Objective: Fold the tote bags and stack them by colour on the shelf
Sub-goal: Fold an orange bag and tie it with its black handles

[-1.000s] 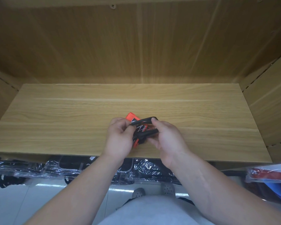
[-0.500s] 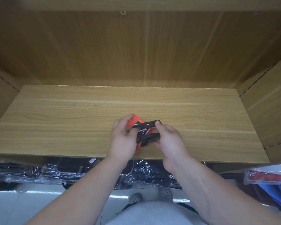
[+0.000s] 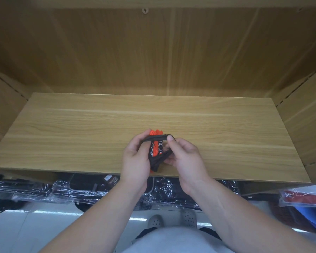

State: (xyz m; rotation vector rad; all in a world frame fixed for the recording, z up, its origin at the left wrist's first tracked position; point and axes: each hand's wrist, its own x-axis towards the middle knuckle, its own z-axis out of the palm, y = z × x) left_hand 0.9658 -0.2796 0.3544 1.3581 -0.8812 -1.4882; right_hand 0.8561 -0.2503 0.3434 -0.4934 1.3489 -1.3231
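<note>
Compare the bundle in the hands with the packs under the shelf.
The orange-and-black bundle is bare; the packs are wrapped in shiny clear plastic. The left hand and right hand hold the bundle over the shelf; the packs lie below it, untouched. Both show black material.

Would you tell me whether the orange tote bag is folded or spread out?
Folded: the tote bag is a small bundle gripped by left hand and right hand.

The shelf (image 3: pixel 80 136), a wide board of pale oak-grain laminate, sits level between darker wood-grain panels (image 3: pixel 98 52) at its back and sides. Beneath its front edge, black goods in crinkled clear plastic (image 3: pixel 44 192) lie in a row beside the glossy white floor (image 3: pixel 11 234).
</note>
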